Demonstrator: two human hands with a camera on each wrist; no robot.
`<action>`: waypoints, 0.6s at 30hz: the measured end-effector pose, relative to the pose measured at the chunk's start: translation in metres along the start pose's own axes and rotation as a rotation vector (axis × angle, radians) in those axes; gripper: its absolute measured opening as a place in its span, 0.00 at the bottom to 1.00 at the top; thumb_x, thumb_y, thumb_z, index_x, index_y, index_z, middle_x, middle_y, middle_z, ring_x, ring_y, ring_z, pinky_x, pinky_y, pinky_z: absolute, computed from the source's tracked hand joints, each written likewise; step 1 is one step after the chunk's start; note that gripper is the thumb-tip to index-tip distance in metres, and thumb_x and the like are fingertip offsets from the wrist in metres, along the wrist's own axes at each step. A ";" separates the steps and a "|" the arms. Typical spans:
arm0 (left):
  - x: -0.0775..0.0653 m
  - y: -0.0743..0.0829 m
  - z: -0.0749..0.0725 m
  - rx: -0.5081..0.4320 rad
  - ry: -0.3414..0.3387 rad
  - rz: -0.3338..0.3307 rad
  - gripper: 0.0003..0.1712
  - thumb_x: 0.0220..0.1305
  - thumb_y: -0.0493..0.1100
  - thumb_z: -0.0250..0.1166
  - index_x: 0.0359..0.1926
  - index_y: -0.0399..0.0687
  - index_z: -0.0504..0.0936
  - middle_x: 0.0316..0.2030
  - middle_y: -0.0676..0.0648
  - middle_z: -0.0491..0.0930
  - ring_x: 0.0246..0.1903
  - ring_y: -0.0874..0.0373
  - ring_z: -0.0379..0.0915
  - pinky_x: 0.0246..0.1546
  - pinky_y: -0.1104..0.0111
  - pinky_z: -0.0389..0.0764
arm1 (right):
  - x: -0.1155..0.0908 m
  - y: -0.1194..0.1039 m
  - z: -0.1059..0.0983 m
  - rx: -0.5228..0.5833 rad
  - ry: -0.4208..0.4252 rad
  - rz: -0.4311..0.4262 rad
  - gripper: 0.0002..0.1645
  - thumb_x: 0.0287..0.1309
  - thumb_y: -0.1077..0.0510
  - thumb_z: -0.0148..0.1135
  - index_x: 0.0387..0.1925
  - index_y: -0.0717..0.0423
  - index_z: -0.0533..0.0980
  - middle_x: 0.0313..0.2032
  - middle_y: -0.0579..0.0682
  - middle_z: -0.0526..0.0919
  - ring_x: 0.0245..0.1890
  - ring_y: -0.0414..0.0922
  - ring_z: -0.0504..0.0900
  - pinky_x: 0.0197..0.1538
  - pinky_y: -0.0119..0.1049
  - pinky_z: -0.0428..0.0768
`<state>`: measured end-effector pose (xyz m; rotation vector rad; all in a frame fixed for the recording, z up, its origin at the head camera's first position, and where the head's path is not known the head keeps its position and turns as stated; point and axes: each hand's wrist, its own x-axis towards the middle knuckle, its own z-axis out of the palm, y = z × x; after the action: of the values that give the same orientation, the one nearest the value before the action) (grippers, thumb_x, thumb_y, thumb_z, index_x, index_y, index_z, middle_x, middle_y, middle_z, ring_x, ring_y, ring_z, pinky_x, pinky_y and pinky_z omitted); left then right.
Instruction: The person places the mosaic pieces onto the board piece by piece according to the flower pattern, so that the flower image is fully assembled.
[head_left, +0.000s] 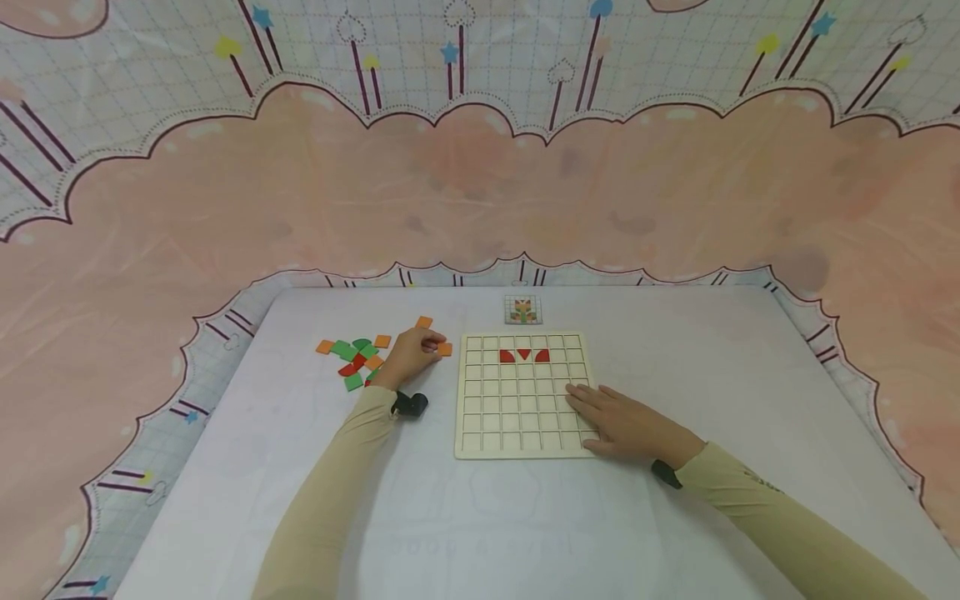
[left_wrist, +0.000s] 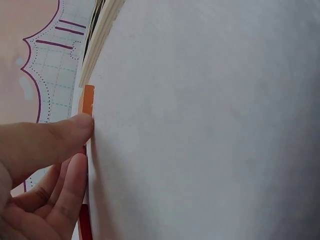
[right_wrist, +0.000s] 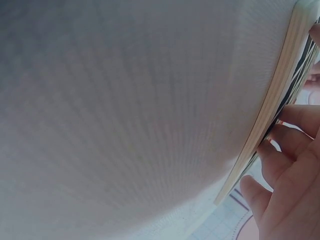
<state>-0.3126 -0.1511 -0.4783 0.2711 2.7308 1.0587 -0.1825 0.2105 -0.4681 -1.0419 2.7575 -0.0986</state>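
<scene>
Orange square (head_left: 445, 349) sits just left of the grid board (head_left: 525, 450); left hand (head_left: 411, 357) looks to pinch its near edge, narrow grip between thumb and finger. Right hand (head_left: 626, 423) lies flat, fingers spread, over the board's right edge, holding nothing. Best handling, I'd judge: grip edges only, keep square level, steady board lightly so red pieces (head_left: 523, 355) in its upper part don't shift.
</scene>
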 end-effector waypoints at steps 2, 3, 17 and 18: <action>-0.001 0.000 0.000 -0.001 0.010 0.002 0.18 0.59 0.34 0.63 0.52 0.36 0.78 0.49 0.39 0.78 0.46 0.50 0.74 0.50 0.62 0.77 | 0.000 0.000 0.000 0.007 0.002 -0.005 0.41 0.61 0.43 0.55 0.69 0.60 0.58 0.71 0.55 0.57 0.71 0.51 0.57 0.70 0.51 0.59; -0.001 0.000 0.001 -0.001 0.016 0.001 0.19 0.59 0.34 0.64 0.52 0.36 0.78 0.49 0.39 0.78 0.45 0.50 0.74 0.50 0.61 0.77 | 0.000 -0.001 0.000 0.009 0.000 -0.004 0.41 0.61 0.43 0.54 0.69 0.60 0.58 0.71 0.55 0.57 0.71 0.51 0.57 0.70 0.50 0.59; -0.005 0.003 0.004 0.018 0.068 -0.020 0.17 0.57 0.34 0.66 0.49 0.37 0.80 0.47 0.39 0.77 0.45 0.50 0.74 0.49 0.61 0.77 | -0.001 0.000 0.001 0.005 0.004 -0.015 0.41 0.62 0.43 0.54 0.69 0.61 0.57 0.71 0.56 0.57 0.71 0.52 0.57 0.70 0.51 0.59; -0.005 0.003 0.005 0.018 0.068 -0.024 0.17 0.57 0.35 0.66 0.49 0.37 0.80 0.47 0.40 0.77 0.45 0.50 0.74 0.50 0.61 0.77 | -0.001 0.000 0.001 0.002 0.004 -0.016 0.41 0.62 0.43 0.54 0.69 0.61 0.57 0.71 0.56 0.57 0.71 0.52 0.57 0.70 0.51 0.59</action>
<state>-0.3063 -0.1475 -0.4792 0.2083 2.7978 1.0557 -0.1816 0.2110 -0.4689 -1.0644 2.7528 -0.1062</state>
